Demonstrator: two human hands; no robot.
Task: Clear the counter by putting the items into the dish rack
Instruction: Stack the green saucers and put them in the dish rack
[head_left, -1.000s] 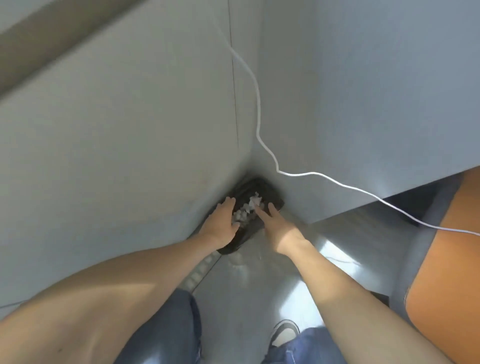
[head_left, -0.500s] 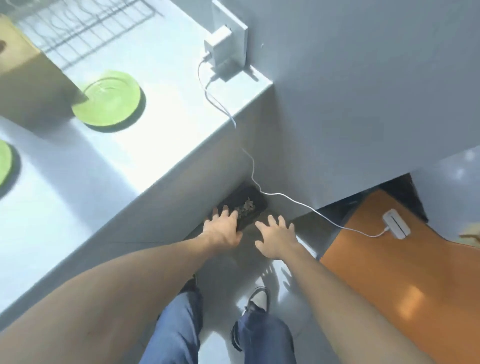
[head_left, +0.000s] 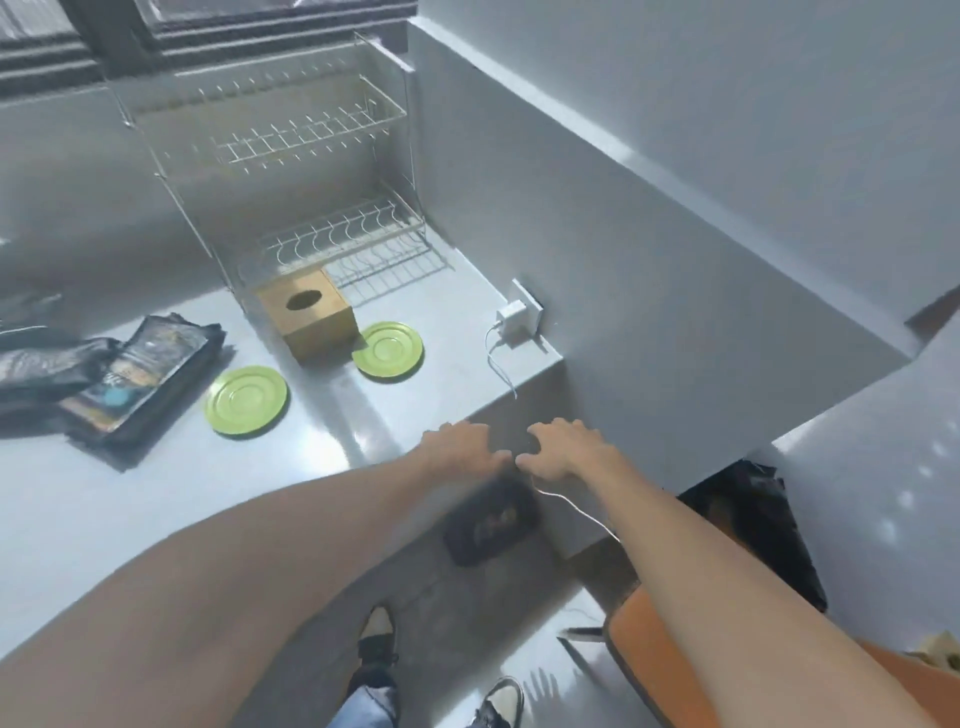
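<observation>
Here, from the head camera, the grey counter (head_left: 156, 499) ends in a straight front edge running from lower left up to its right corner, where it meets the wall. Both hands hang just past that edge near the corner: the left hand (head_left: 460, 449) and the right hand (head_left: 563, 449), nearly touching, each grip spread apart with nothing in it. Below them on the floor lies a dark tray (head_left: 491, 522).

The two-tier wire dish rack (head_left: 311, 171) stands at the counter's back against the wall, both tiers bare. A wooden tissue box (head_left: 306, 314) sits right in front of its lower tier. One green plate (head_left: 388, 348) lies just beside the box, another green plate (head_left: 245, 399) further left, with open counter before them. Dark packets (head_left: 109, 376) crowd the left side. A white charger (head_left: 511, 317) is plugged in by the wall, its cable (head_left: 571, 506) trailing over the edge.
</observation>
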